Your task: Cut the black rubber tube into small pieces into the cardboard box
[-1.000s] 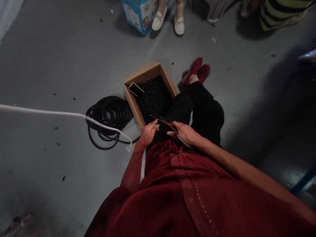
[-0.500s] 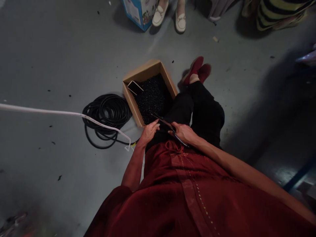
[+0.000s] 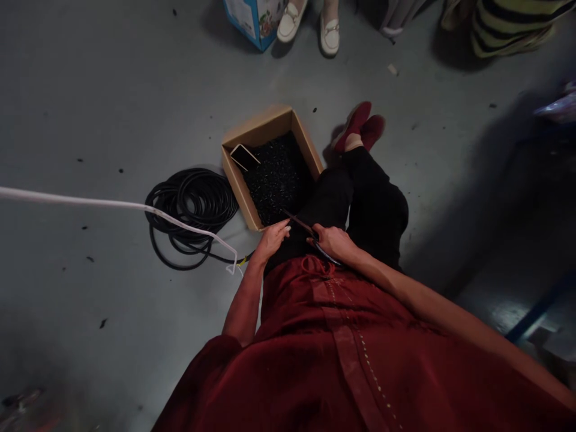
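Observation:
My right hand (image 3: 333, 242) is closed around the handles of a pair of scissors (image 3: 300, 223). Their blades point up and left, over the near corner of a cardboard box (image 3: 243, 195). Just left of the blades, my left hand (image 3: 272, 239) is closed with its fingertips pinched close to them. A black tube (image 3: 225, 260) runs from a coil (image 3: 182, 195) on the floor to my left wrist and into that hand. The part in my fingers is mostly hidden. Small black cut pieces (image 3: 276, 174) fill the box.
A dark rectangular object with a light rim (image 3: 245, 157) lies on the pieces in the box. A white cord or rod (image 3: 112, 204) crosses from the left to near my wrist. Someone's white shoes (image 3: 330, 37) stand by a blue carton (image 3: 252, 24).
The scissor blades, slightly apart before, now look closed together. Both hands stay in nearly the same place, and the view has shifted slightly.

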{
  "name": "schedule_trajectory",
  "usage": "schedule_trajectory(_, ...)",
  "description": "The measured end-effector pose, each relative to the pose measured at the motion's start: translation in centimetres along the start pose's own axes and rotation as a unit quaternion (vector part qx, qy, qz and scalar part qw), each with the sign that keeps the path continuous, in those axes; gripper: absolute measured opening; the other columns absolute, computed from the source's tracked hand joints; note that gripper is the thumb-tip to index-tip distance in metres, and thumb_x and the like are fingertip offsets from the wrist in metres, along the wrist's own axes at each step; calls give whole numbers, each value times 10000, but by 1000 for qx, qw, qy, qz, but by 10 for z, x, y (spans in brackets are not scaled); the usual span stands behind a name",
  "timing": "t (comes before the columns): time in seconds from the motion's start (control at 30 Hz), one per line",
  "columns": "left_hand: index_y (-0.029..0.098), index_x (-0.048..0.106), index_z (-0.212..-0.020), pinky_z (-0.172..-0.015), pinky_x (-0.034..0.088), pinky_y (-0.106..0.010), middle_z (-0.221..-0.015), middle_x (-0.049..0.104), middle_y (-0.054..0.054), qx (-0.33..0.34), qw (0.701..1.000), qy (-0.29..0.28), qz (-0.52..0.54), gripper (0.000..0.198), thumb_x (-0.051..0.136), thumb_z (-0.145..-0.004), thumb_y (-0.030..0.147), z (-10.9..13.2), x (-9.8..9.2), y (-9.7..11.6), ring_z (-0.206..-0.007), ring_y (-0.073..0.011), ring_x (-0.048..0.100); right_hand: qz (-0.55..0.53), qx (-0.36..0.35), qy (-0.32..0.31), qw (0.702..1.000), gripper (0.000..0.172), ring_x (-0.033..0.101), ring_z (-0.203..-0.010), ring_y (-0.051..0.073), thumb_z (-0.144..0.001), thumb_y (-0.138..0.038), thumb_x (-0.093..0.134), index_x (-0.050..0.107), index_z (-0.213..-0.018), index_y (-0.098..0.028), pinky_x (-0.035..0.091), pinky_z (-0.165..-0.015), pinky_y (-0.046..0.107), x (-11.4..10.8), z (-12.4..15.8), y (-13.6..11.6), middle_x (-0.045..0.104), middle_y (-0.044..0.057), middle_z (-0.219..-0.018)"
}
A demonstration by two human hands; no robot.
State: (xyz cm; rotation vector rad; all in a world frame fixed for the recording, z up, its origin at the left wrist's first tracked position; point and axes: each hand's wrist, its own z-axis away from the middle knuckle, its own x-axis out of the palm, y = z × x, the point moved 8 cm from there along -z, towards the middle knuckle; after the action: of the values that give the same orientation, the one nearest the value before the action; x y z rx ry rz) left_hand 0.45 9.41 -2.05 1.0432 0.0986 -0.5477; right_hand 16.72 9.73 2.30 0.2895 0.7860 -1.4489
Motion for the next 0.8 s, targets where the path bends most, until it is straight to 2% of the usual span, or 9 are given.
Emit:
schedule_trajectory(0.2, 82, 524, -1343, -695, 440, -220, -794, 653, -24, -10, 999, 11, 44, 496, 444, -912, 314, 2, -3, -1, -633, -89, 507, -35, -3, 11, 999, 396, 659, -802, 254, -923, -552, 387, 571, -1042, -222, 351, -588, 270, -7, 4, 6, 696, 94, -869)
schedule_trajectory(0.4, 117, 444, -1403, -808, 436, -246, -969, 668, -54, 50, 987, 0, 151, 519, 437, -928, 327, 9, -8, 13, -750, -92, 529, -97, -31, 63, 993, 437, 657, -832, 245, -948, -558, 325, 555, -1067, -207, 376, -639, 264, -21, 22, 13, 694, 99, -877)
schedule_trajectory(0.53, 100, 573, -1252, -827, 442, -257, -1035, 671, -100, 58, 974, 9, 218, 417, 470, -920, 330, 15, -17, 35, -788, -105, 554, -111, -33, 79, 990, 436, 654, -832, 252, -935, -544, 370, 528, -1169, -212, 386, -643, 279, -26, 33, 17, 691, 96, -921)
schedule_trajectory(0.63, 99, 644, -1118, -807, 447, -253, -1038, 680, -112, 51, 974, 28, 218, 351, 496, -908, 339, 21, -23, 49, -796, -115, 574, -147, -65, 95, 982, 457, 643, -903, 243, -903, -535, 451, 500, -1231, -221, 414, -680, 284, -29, 40, 15, 671, 92, -1046)
schedule_trajectory(0.8, 106, 604, -1237, -778, 461, -250, -938, 692, -71, 54, 983, 65, 165, 423, 501, -903, 344, 29, -25, 56, -743, -110, 581, -154, -99, 92, 979, 507, 621, -922, 241, -879, -569, 485, 518, -1239, -213, 438, -729, 306, -27, 49, 16, 649, 99, -1073)
